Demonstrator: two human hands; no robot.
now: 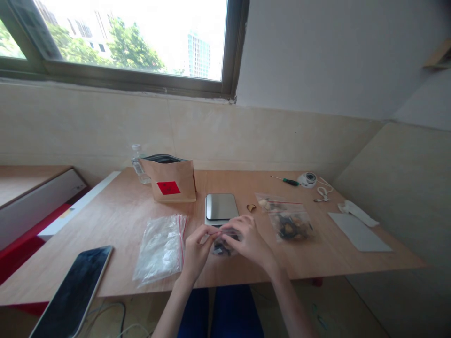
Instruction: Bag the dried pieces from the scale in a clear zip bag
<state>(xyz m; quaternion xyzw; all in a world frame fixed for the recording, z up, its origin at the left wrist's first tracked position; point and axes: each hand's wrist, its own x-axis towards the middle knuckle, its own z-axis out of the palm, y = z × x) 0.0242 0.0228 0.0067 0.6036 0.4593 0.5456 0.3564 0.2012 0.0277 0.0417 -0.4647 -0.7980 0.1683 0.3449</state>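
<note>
My left hand (197,249) and my right hand (246,239) meet at the near edge of the wooden table (116,220), just in front of the small metal scale (221,207). Between them I hold a small clear bag with dark pieces (221,246). The fingers of both hands are narrow, pinched on the bag's upper edge from either side, I judge so that its mouth stays up and nothing spills. How tight the pinch is I cannot tell, since my right fingers cover most of the bag.

To the left of my hands lies a stack of empty zip bags (161,248), flat and close enough to reach. To the right, 2 filled bags (287,218) lie side by side, apart from the empties, which keeps the two kinds from mixing. A single small brown piece (251,207) rests on the table just right of the scale.

Farther back stands a brown paper pouch with a red label (169,180), its top open, with a clear water bottle (139,164) just behind it on the left. At the far right are a screwdriver (285,180) and a small round white device (307,179). A dark phone (73,293) lies at the near left corner.
</note>
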